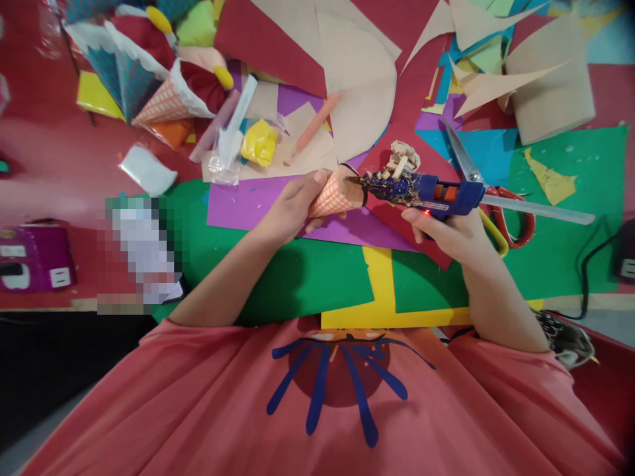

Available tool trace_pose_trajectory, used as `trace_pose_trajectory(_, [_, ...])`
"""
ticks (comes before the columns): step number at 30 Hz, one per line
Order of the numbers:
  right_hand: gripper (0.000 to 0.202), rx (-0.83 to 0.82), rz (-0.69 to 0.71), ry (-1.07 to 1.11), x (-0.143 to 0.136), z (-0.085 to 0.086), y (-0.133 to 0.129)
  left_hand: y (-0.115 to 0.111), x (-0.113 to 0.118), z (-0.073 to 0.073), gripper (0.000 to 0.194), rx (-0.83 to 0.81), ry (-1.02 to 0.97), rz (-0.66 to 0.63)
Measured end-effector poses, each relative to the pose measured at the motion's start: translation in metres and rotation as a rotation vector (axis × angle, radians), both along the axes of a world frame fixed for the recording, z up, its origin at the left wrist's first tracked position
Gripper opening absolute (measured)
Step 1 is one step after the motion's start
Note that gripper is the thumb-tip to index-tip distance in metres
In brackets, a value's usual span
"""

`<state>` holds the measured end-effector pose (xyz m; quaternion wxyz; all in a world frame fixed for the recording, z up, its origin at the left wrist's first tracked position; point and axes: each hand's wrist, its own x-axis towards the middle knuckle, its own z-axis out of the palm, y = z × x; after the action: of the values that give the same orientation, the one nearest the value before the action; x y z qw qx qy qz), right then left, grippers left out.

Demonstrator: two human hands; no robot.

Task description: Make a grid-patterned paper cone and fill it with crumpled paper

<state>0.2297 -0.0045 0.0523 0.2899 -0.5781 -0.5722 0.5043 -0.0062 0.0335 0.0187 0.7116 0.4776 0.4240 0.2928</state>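
A small orange-and-white checked paper cone (333,197) is gripped by my left hand (297,203), its open end facing right. The fingers wrap round the narrow part. My right hand (449,231) is closed round the handle of a blue glue gun (429,190), whose red light is lit. The gun's nozzle points left into the mouth of the cone; whether it touches the inside is hidden. A clear glue stick (543,205) sticks out from the back of the gun. Bits of dried glue and scraps cling to its front.
Open scissors (518,218) lie partly behind the gun. Green card (317,277), purple paper (233,205) and beige scraps (364,92) cover the table. Finished-looking cones (176,96) stand at the back left, near a yellow packet (259,142). A black cord (585,271) runs at the right.
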Motion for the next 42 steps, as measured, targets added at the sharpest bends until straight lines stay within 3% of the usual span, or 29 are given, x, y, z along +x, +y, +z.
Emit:
trace_pose_trajectory(8, [0.033,0.014,0.005,0.045,-0.0001,-0.0035,-0.002,-0.0002,-0.0019,-0.0036,0.048,-0.002,0.03,-0.016])
trace_pose_trajectory(15, [0.031,0.027,0.023,0.018,-0.0002,-0.0039,-0.0025,-0.0007,0.0016,0.0048,0.033,-0.033,0.01,-0.012])
trace_pose_trajectory(23, [0.04,0.052,0.025,-0.026,0.0017,-0.0063,-0.0039,0.0003,-0.0006,0.0003,0.044,-0.073,-0.095,-0.085])
trace_pose_trajectory(36, [0.037,0.028,0.02,-0.021,0.0014,-0.0065,-0.0041,-0.0016,0.0013,0.0049,0.042,-0.086,-0.012,-0.101])
trace_pose_trajectory(42, [0.039,0.027,-0.011,0.016,0.0005,-0.0077,-0.0032,-0.0005,0.0023,0.0048,0.052,-0.104,-0.009,-0.09])
